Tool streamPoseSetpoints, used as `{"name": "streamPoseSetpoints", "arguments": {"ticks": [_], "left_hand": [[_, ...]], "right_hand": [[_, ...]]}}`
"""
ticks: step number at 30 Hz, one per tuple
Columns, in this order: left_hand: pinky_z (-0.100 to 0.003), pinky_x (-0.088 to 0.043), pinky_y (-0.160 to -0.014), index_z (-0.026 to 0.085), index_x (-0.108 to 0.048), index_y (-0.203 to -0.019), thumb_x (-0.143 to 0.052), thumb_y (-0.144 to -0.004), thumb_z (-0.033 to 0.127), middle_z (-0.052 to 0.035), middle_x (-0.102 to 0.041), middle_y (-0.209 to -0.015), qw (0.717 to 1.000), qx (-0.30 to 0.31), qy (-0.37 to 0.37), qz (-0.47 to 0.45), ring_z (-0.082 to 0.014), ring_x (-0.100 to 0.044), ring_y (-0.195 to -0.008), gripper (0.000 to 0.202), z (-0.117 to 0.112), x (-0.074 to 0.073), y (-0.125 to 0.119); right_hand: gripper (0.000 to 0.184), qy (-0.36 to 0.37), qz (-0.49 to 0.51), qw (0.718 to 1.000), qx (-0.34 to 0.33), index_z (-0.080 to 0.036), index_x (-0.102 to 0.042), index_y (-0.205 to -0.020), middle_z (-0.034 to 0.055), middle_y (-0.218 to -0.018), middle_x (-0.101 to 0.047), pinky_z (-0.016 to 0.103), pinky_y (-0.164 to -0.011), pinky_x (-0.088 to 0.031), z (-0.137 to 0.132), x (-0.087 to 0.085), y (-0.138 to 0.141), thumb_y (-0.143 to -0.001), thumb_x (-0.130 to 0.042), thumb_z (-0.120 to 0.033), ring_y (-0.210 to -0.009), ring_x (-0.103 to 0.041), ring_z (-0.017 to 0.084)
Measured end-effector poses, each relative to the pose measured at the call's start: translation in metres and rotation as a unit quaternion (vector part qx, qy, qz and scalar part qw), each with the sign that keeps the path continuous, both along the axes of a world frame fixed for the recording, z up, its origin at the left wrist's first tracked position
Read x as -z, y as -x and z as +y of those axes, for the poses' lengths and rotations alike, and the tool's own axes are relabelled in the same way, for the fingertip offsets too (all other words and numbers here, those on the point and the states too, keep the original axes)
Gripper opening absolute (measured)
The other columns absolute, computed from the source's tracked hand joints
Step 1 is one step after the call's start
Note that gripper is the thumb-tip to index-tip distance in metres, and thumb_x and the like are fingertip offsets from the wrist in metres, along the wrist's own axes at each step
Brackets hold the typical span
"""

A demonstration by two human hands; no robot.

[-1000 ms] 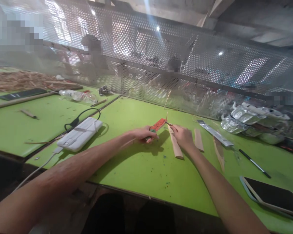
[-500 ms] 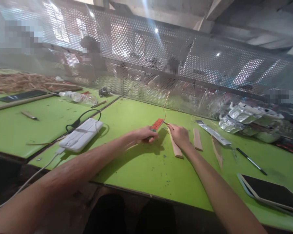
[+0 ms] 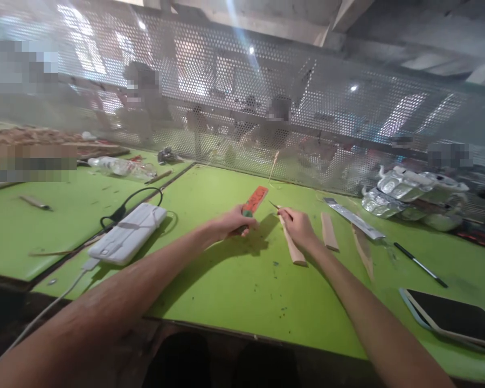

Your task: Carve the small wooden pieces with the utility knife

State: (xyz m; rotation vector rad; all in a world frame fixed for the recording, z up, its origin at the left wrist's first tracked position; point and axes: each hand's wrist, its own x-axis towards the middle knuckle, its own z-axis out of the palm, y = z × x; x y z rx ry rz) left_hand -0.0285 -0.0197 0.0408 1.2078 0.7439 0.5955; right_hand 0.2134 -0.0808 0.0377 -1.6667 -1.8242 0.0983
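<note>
My left hand (image 3: 231, 222) is closed around the lower end of a flat red strip (image 3: 255, 199) that angles up and to the right over the green table (image 3: 242, 285). My right hand (image 3: 298, 227) is closed on a thin pointed tool (image 3: 275, 206), its tip aimed left toward the red strip with a small gap between them. A wooden strip (image 3: 291, 247) lies on the table under my right hand. A thin stick (image 3: 274, 164) stands behind the red strip.
A white power bank (image 3: 127, 233) with a cable lies at left. More wooden strips (image 3: 329, 230), a foil strip (image 3: 353, 218), a pen (image 3: 420, 264) and a tablet (image 3: 456, 320) lie at right. Foil packets (image 3: 412, 196) sit against the perforated metal screen (image 3: 267, 108). People sit beyond it.
The tool tip touched the red strip's end before; now the strip is tilted a little away to the left and the two are apart. The view shifted slightly.
</note>
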Motion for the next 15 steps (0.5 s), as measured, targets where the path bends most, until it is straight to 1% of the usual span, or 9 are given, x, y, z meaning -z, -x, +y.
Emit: {"name": "streamPoseSetpoints", "arguments": {"ticks": [3, 5, 9, 12, 15], "left_hand": [[-0.015, -0.044, -0.039, 0.017, -0.054, -0.106, -0.076, -0.087, -0.001, 0.0092, -0.060, -0.058, 1.000, -0.002, -0.019, 0.003, -0.0071, -0.055, -0.039, 0.035, -0.006, 0.000, -0.006], [-0.015, -0.045, -0.040, 0.017, -0.054, -0.108, -0.075, -0.088, -0.001, 0.0096, -0.060, -0.056, 0.999, -0.001, -0.033, 0.006, -0.0078, -0.055, -0.039, 0.033, -0.010, -0.001, -0.010], [-0.017, -0.046, -0.040, 0.017, -0.055, -0.104, -0.073, -0.087, -0.004, 0.0099, -0.061, -0.056, 0.998, -0.003, -0.056, -0.006, -0.0073, -0.055, -0.039, 0.032, -0.014, -0.003, -0.013], [-0.016, -0.045, -0.040, 0.016, -0.055, -0.099, -0.071, -0.087, -0.006, 0.0095, -0.062, -0.056, 0.998, -0.007, -0.058, -0.003, -0.0070, -0.054, -0.038, 0.030, -0.015, -0.003, -0.013], [-0.016, -0.044, -0.040, 0.017, -0.056, -0.099, -0.070, -0.087, -0.005, 0.0095, -0.060, -0.055, 0.999, -0.008, -0.044, 0.000, -0.0072, -0.054, -0.038, 0.028, -0.015, -0.001, -0.012]], "right_hand": [[0.052, 0.012, 0.009, 0.999, -0.051, -0.022, -0.084, -0.110, 0.0099, -0.089, -0.082, 0.036, -0.064, -0.056, -0.005, 0.003, 0.014, -0.112, -0.043, -0.054, -0.070, -0.070, 0.024], [0.050, 0.019, 0.008, 0.996, -0.084, -0.023, -0.085, -0.110, 0.0103, -0.095, -0.084, 0.038, -0.067, -0.060, -0.006, 0.005, 0.019, -0.112, -0.045, -0.053, -0.073, -0.073, 0.025], [0.047, -0.018, -0.012, 0.991, -0.129, -0.025, -0.087, -0.110, 0.0094, -0.104, -0.085, 0.043, -0.081, -0.063, -0.006, 0.009, 0.023, -0.112, -0.048, -0.052, -0.087, -0.079, 0.027], [0.048, -0.032, -0.036, 0.989, -0.141, -0.024, -0.088, -0.110, 0.0104, -0.107, -0.086, 0.045, -0.087, -0.063, -0.005, 0.012, 0.023, -0.111, -0.049, -0.053, -0.093, -0.080, 0.029], [0.047, -0.031, -0.058, 0.990, -0.122, -0.024, -0.088, -0.112, 0.0104, -0.110, -0.086, 0.044, -0.089, -0.063, -0.005, 0.013, 0.024, -0.111, -0.050, -0.052, -0.096, -0.080, 0.029]]}}
